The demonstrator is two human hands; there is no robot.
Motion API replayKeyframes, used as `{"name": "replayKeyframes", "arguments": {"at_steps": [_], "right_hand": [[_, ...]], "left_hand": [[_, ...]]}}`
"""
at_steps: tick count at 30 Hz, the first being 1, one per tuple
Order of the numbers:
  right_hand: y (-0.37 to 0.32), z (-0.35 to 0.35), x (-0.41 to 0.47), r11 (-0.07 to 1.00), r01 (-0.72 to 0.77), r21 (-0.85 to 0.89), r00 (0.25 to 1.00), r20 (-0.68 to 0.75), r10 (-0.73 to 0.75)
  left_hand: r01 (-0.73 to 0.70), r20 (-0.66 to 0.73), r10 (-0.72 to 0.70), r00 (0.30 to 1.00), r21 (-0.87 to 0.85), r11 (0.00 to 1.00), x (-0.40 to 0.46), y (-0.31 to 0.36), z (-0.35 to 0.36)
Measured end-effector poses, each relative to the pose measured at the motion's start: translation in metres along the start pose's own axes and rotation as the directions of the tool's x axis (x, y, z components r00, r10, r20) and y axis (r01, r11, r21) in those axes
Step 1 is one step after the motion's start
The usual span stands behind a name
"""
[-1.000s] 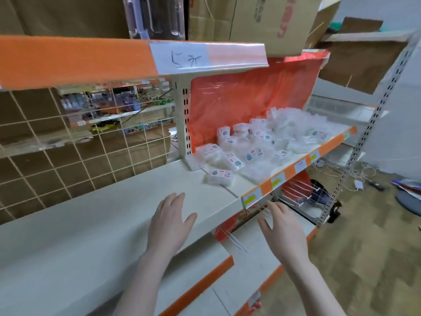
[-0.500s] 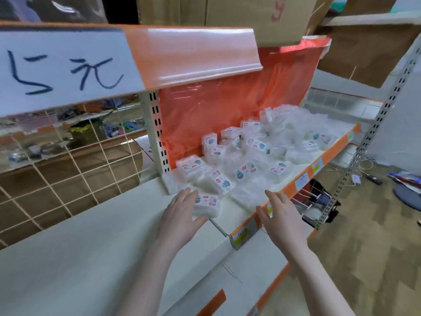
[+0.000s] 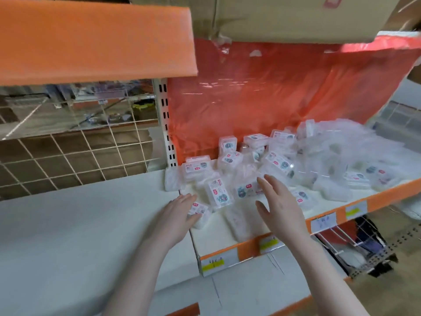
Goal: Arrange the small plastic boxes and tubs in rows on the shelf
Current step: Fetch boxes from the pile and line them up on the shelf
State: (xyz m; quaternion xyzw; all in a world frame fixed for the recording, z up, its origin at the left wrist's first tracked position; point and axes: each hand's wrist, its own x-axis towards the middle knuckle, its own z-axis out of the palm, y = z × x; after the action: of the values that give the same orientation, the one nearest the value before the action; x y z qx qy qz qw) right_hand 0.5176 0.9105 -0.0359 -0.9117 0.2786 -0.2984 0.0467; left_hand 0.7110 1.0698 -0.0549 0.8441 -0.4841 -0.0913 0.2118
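Observation:
Several small clear plastic boxes (image 3: 276,164) with printed labels lie jumbled on the white shelf (image 3: 227,226) with an orange front strip. My left hand (image 3: 176,215) lies flat at the shelf's left end, its fingers touching the nearest box (image 3: 200,213). My right hand (image 3: 279,204) hovers with spread, straight fingers above a box (image 3: 246,189) near the front; it holds nothing. Another box (image 3: 218,193) lies between the two hands.
An orange plastic sheet (image 3: 273,94) backs the shelf. A bare white shelf (image 3: 79,224) with a wire grid (image 3: 75,156) behind it lies to the left. An orange-edged shelf (image 3: 95,39) and a cardboard box (image 3: 296,17) hang overhead. A lower shelf (image 3: 250,281) projects below.
The view has come closer to the pile. My right hand has moved up from the shelf's front edge to above the boxes. My left hand stays at the nearest box.

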Motion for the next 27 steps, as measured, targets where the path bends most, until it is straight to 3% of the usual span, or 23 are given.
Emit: {"name": "replayKeyframes", "arguments": {"at_steps": [4,13,27], "right_hand": [[0.02,0.008,0.012,0.989,0.145,-0.004,0.989,0.025,-0.145],[0.035,0.018,0.027,0.958,0.283,-0.048,0.958,0.054,-0.281],[0.028,0.013,0.048,0.906,0.411,-0.101,0.906,0.159,-0.393]], "left_hand": [[0.07,-0.013,-0.07,0.997,0.021,0.997,-0.005,0.01,0.005],[0.149,0.055,-0.152,0.987,0.063,0.987,-0.018,0.022,-0.004],[0.067,0.066,-0.072,0.995,0.075,0.995,-0.006,0.008,-0.009]]}}
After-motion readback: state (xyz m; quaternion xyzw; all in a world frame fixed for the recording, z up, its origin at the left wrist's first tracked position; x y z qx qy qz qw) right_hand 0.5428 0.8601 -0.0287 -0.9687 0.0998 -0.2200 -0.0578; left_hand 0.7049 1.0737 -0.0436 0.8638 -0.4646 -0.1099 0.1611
